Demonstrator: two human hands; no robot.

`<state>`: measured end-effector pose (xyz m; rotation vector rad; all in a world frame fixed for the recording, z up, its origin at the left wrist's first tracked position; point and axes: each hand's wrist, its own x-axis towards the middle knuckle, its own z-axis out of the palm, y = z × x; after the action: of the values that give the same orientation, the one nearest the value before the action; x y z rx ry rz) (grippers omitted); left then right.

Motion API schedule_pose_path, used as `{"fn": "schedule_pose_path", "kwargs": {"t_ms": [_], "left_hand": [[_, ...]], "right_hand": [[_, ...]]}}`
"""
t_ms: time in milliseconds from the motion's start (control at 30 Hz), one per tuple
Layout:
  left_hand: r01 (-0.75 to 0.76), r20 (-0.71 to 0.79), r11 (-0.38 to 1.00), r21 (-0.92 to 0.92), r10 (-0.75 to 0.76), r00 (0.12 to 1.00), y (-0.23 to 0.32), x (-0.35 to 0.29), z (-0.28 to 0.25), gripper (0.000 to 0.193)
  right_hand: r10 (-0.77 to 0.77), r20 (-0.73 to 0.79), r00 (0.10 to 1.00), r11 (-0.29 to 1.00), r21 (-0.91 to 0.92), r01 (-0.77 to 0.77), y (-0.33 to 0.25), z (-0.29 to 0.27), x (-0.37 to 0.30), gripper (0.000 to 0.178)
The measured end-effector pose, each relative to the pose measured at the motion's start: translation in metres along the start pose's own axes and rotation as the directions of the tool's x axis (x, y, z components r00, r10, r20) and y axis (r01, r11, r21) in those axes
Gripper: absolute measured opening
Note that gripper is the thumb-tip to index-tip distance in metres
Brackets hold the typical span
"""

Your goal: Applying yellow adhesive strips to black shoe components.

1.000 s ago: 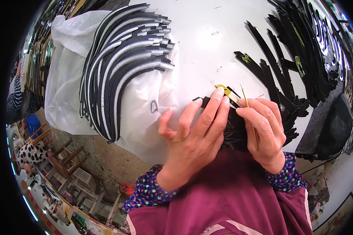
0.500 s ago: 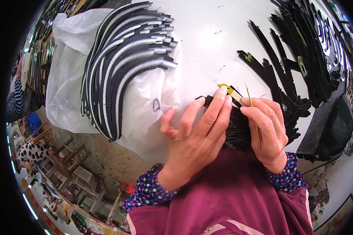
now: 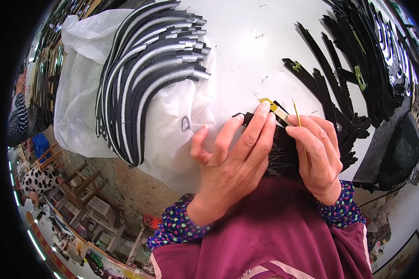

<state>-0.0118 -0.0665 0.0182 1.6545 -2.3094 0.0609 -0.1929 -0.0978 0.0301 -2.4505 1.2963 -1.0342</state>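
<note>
The worktop (image 3: 235, 56) is white and smooth, with some small dark marks on it, and on the left, beyond its edge, I see a brown floor (image 3: 118, 179) with a wooden stool (image 3: 81, 188). Farther on that side there is a dotted cloth (image 3: 37, 180), and another person's striped sleeve (image 3: 21, 114) shows near the rim of my view.

On the left part lies a pile of curved black-and-white strips (image 3: 146, 69), which overlap one another like ribs. They rest on a cloudy plastic sheet (image 3: 81, 93). On the right part I see many black strips (image 3: 328, 86), laid loosely at an angle, some with a small green mark.

Between these two groups, near the maroon apron (image 3: 265, 228), are the two hands. The small yellow-and-cream strip (image 3: 279, 113) is here, slanting, its yellow end up and to the left. The left hand (image 3: 237, 158) is palm down with its fingers spread, and its two foremost fingertips are at the yellow end. Its thumb is hidden, so I cannot tell if it pinches or only presses. A black piece (image 3: 249, 119) shows between its fingers.

The right hand (image 3: 317, 151) is narrow: it holds a thin pointed stick (image 3: 295, 111), point upward, and its fingertips are at the cream end of the small strip. Shiny black material (image 3: 282, 156) lies between the hands.
</note>
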Motion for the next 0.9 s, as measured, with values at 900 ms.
{"fn": "schedule_pose_path", "kwargs": {"t_ms": [900], "left_hand": [[0.017,0.013,0.999,-0.045,-0.016,1.0,0.0015,0.0039,-0.0036,0.04]], "right_hand": [[0.02,0.018,1.0,1.0,-0.002,-0.02,-0.0014,-0.0004,-0.002,0.032]]}}
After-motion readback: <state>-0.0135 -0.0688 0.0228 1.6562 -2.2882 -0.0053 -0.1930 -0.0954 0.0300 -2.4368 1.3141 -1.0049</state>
